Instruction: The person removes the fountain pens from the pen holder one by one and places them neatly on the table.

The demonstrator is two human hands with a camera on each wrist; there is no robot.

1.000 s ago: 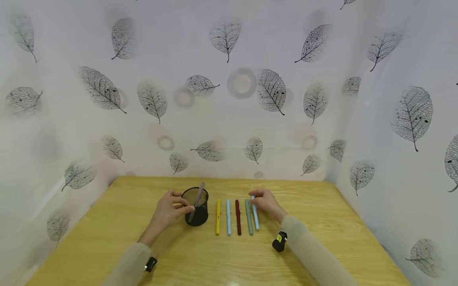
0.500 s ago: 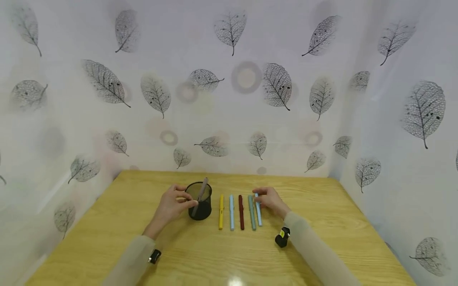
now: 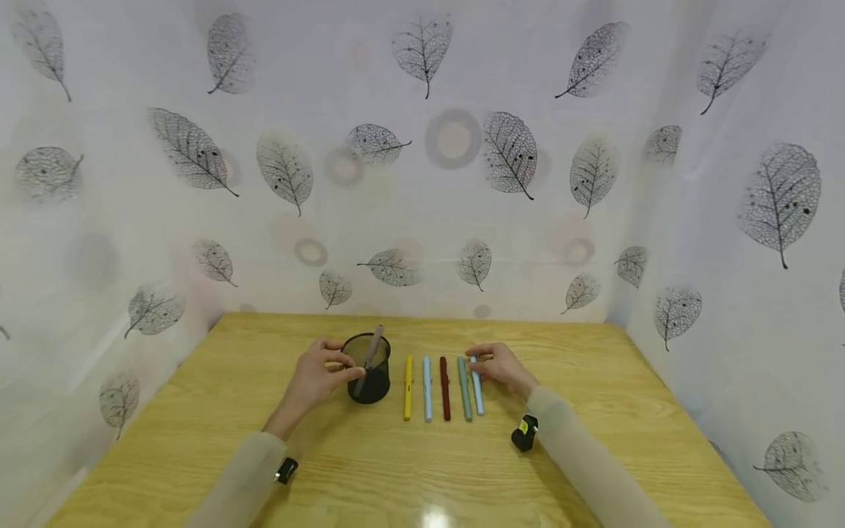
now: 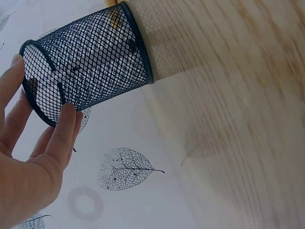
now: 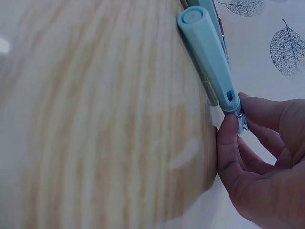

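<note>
A black mesh pen holder (image 3: 373,385) stands upright on the table, one greyish pen (image 3: 375,343) leaning inside it. My left hand (image 3: 319,378) grips the holder near its rim, and the left wrist view shows fingertips on both sides of the mesh cup (image 4: 95,57). With thumb and fingers, my right hand (image 3: 502,367) pinches a light blue pen (image 5: 209,57) by its far end, at the right of a row. That row has a yellow pen (image 3: 408,389), another light blue pen (image 3: 428,390), a dark red pen (image 3: 445,389) and a green pen (image 3: 465,390), lying side by side.
The wooden table (image 3: 409,469) reaches back to a pale curtain (image 3: 409,213) with a leaf print, which also hangs along both sides. A black wrist device (image 3: 524,433) sits under the right sleeve, another dark device (image 3: 286,470) at the left sleeve.
The head view has shifted slightly, so the table sits a little higher in it. Both hands keep their hold, and the pens lie much as before.
</note>
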